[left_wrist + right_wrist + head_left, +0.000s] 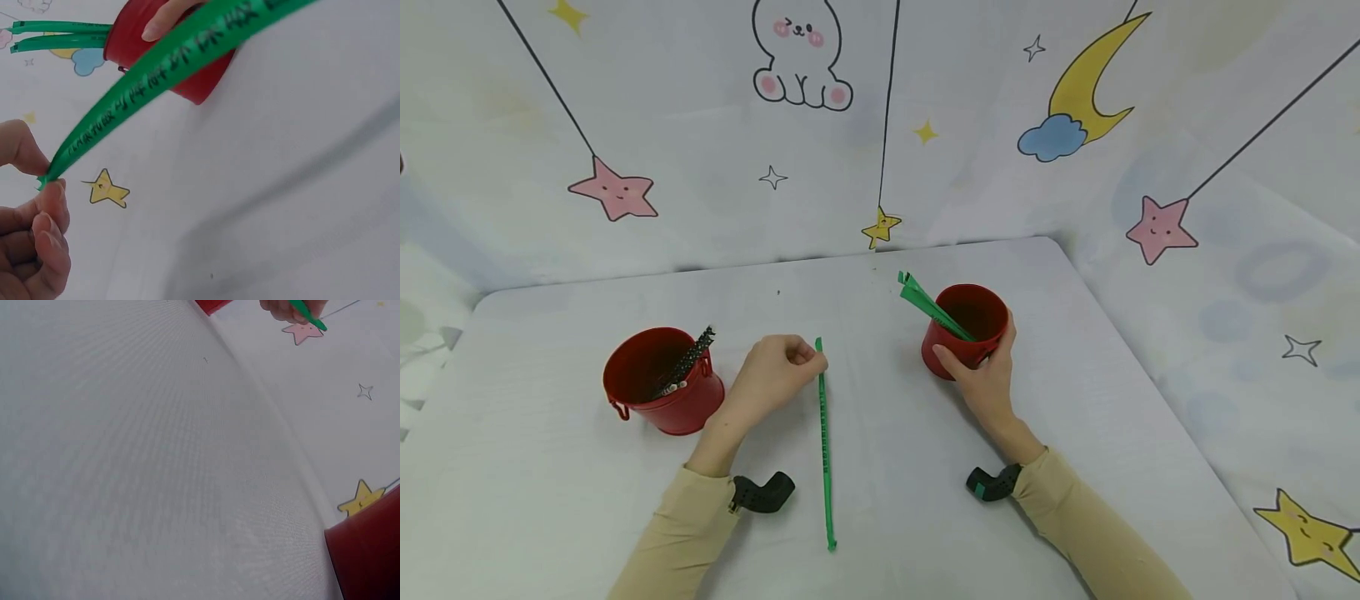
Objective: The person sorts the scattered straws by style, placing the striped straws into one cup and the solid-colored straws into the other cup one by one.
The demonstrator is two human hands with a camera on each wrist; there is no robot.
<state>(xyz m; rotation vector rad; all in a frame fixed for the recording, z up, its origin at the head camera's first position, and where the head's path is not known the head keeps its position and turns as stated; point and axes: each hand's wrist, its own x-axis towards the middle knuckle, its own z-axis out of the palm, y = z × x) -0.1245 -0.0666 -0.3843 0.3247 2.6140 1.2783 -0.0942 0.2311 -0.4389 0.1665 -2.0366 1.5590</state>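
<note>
My left hand (778, 367) pinches the top end of a long green wrapped straw (825, 450) between thumb and fingertips. Dark printed characters run along it in the left wrist view, where it crosses above the pinching fingers (53, 203). On the right, my right hand (988, 387) grips a small red bucket (936, 348) by its side, thumb at the front. The bucket leans toward the left, and several green wrapped straws (928, 307) stick out over its rim. In the right wrist view, only part of this bucket (369, 550) shows, and the right hand is out of sight.
Left of my left forearm stands a second red bucket (688, 412) with black patterned sticks (688, 360) inside. Both buckets are over a white table (880, 508). Behind its far edge hangs a pale cloth printed with stars, a moon and a bear.
</note>
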